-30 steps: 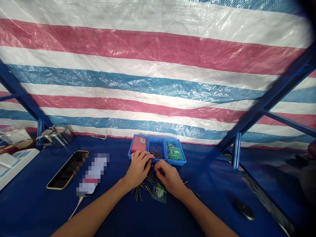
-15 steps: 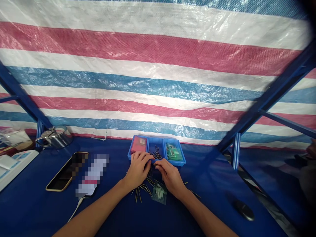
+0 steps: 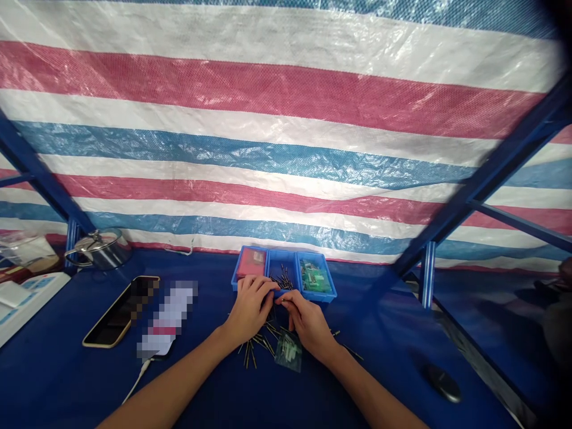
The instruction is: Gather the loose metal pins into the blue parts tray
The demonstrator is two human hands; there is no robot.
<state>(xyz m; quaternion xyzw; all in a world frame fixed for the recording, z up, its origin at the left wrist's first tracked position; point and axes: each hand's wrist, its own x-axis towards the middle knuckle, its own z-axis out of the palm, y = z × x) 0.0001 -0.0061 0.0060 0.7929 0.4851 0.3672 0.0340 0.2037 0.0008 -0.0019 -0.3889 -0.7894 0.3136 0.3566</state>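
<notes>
Both hands work close together at the front edge of a blue divided bin (image 3: 332,294). My left hand (image 3: 250,304) has its fingers curled and thumb bent in; what its fingertips hold is hidden. My right hand (image 3: 306,319) is closed in a pinch, its fingertips facing the left ones, on something too small to make out. Thin dark-and-gold rods, like drill bits (image 3: 251,353), lie scattered below the hands. More such rods (image 3: 284,277) stand in the bin's middle compartment. A small clear bag (image 3: 288,353) with pale pieces lies near my right wrist.
The bin's left compartment holds a red packet (image 3: 251,262), the right one green packets (image 3: 314,275). Leftward lie a phone (image 3: 120,313), a second phone with a cable (image 3: 165,322), a lidded pot (image 3: 102,249) and a white power strip (image 3: 33,304). A black mouse (image 3: 441,381) sits at right.
My right hand's fingers have shifted slightly, the fingertips turning up and a little to the left. My left hand stays almost where it was.
</notes>
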